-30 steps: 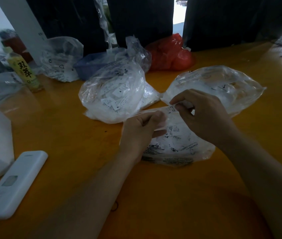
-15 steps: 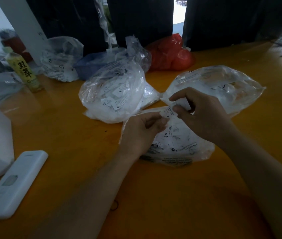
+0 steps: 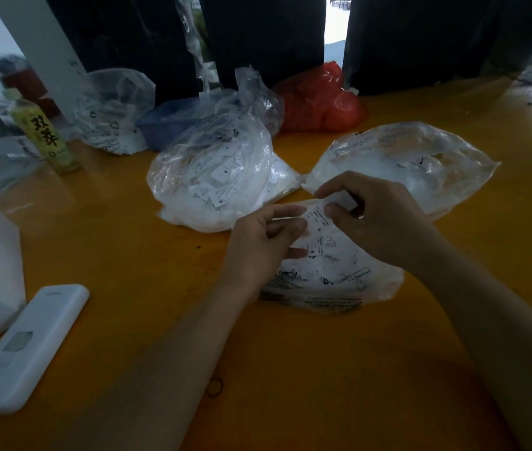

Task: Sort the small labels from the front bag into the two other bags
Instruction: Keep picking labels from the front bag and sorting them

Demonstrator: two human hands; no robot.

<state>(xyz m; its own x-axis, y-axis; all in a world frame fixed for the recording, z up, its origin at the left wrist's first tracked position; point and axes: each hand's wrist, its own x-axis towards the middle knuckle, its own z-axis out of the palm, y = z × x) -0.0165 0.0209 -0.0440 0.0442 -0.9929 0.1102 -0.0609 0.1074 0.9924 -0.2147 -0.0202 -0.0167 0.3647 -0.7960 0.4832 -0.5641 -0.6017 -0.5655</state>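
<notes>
Pinching a small label [image 3: 318, 213] between thumb and forefinger, our right hand [image 3: 378, 219] hovers just above the mouth of the front bag [image 3: 333, 271], wrist coming in from the lower right. The label's long axis runs roughly from upper right to lower left; its print is too small for us to read. Our left hand [image 3: 263, 245] comes in from the lower left with fingers curled round the bag's open edge, thumb on top. Whether its fingertips also touch the label we cannot tell. The front bag lies flat on the orange bench [image 3: 112, 249], its mouth toward the two other bags, and our hands hide much of its upper part. Beyond it, the left bag [image 3: 212, 177] sits bulging with labels and the right bag [image 3: 420, 164] lies flatter, its contents blurred by glare. A white device [image 3: 27, 349] lies at the near left, cut off by the frame.
</notes>
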